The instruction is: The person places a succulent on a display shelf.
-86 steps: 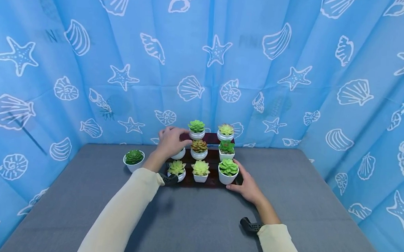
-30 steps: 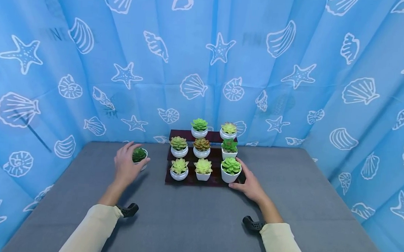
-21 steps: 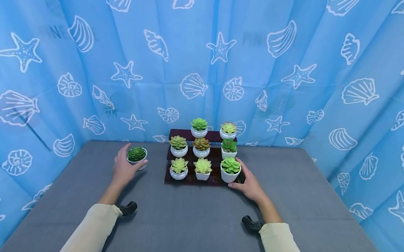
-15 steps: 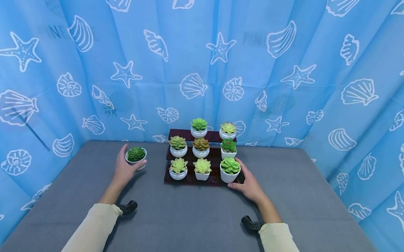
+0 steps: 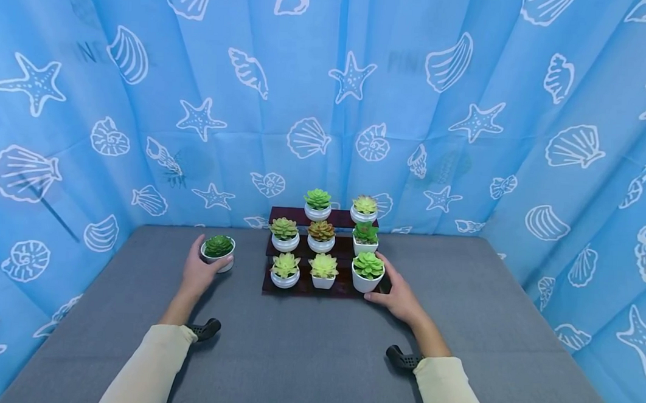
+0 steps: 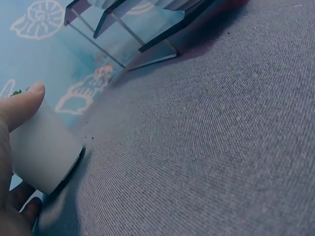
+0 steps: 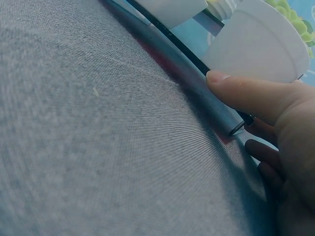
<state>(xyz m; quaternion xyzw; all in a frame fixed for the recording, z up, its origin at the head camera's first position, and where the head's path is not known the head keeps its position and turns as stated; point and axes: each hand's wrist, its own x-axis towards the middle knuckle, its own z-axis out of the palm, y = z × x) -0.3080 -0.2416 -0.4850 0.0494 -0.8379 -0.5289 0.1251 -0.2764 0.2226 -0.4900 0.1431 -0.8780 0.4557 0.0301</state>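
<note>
At the left of the head view, a dark green potted succulent (image 5: 218, 247) stands in a white pot on the grey cloth. My left hand (image 5: 197, 271) grips this pot, its thumb (image 6: 30, 101) across the near side and fingers behind. Further right is the dark red tiered stand (image 5: 302, 290) with several potted succulents in white pots. My right hand (image 5: 400, 298) holds the bright green potted succulent (image 5: 367, 272) at the front right of the bottom tier. The right thumb (image 7: 231, 88) lies low against that pot, by the shelf edge; the index finger is partly hidden behind it.
Two potted succulents, one green (image 5: 318, 205) and one pale (image 5: 364, 208), stand on the top tier, with a gap at its left end. Several more fill the lower tiers. A blue shell-print curtain (image 5: 239, 130) hangs behind the grey table (image 5: 304, 359).
My left hand has left the succulent at the middle tier's left end, moved left and taken hold of the dark green one on the table. My right hand has stayed in place.
</note>
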